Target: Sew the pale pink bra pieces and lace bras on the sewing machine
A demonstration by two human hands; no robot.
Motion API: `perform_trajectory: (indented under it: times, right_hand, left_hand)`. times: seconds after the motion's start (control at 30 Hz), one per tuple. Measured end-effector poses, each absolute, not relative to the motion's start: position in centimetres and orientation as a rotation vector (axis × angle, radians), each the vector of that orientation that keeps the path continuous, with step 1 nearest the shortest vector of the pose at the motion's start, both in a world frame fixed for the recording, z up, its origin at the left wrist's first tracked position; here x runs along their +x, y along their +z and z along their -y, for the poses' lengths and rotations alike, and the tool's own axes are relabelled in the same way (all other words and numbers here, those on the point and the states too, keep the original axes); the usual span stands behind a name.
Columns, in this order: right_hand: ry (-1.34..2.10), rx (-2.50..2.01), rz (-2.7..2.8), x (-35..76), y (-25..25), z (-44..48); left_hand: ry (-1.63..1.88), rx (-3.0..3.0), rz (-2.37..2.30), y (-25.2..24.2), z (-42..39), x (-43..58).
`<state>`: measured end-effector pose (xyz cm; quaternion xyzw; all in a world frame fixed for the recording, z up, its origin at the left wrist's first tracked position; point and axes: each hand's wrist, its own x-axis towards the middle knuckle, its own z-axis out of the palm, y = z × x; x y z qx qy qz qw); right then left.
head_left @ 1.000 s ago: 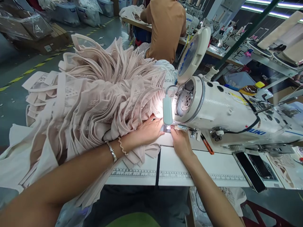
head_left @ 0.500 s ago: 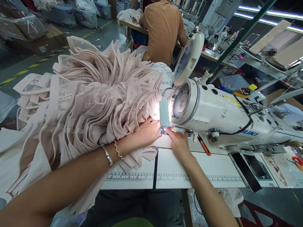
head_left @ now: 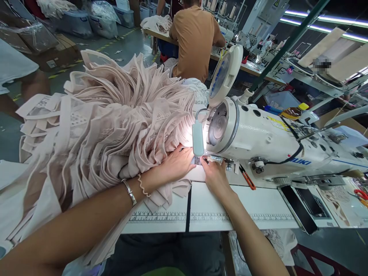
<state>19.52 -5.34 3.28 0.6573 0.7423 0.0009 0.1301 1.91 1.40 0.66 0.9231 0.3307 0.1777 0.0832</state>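
Note:
My left hand (head_left: 177, 164) lies flat on pale pink fabric beside the needle area of a white sewing machine (head_left: 258, 134), fingers stretched and thumb apart. Close to the presser foot (head_left: 197, 160), my right hand (head_left: 215, 174) has its fingers drawn together; whatever is between them is hidden. A big heap of pale pink garment pieces (head_left: 115, 126), with lace parts and bands, covers the left side of the table and reaches under my left forearm. The small lamp (head_left: 197, 138) hangs in front of the needle and hides it.
An orange-handled cutter (head_left: 247, 178) lies right of my right hand. Phones (head_left: 297, 207) rest near the front edge, with red-handled scissors (head_left: 361, 194) farther right. A printed ruler (head_left: 209, 217) runs along the table. A co-worker (head_left: 193, 42) sits ahead; another person's leg (head_left: 34, 86) shows at left.
A person has come into view at the left edge. The view has shifted slightly. Both my hands stay near the presser foot, with barely any movement.

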Motion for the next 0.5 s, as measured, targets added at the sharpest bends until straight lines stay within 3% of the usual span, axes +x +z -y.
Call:
perform_trajectory:
  times: [0.5]
  right_hand:
    - [-0.060,1.962,-2.205,19.6,3.2,5.0]
  left_hand:
    - [0.534,2.744,-1.033,0.8,-1.3,2.0]
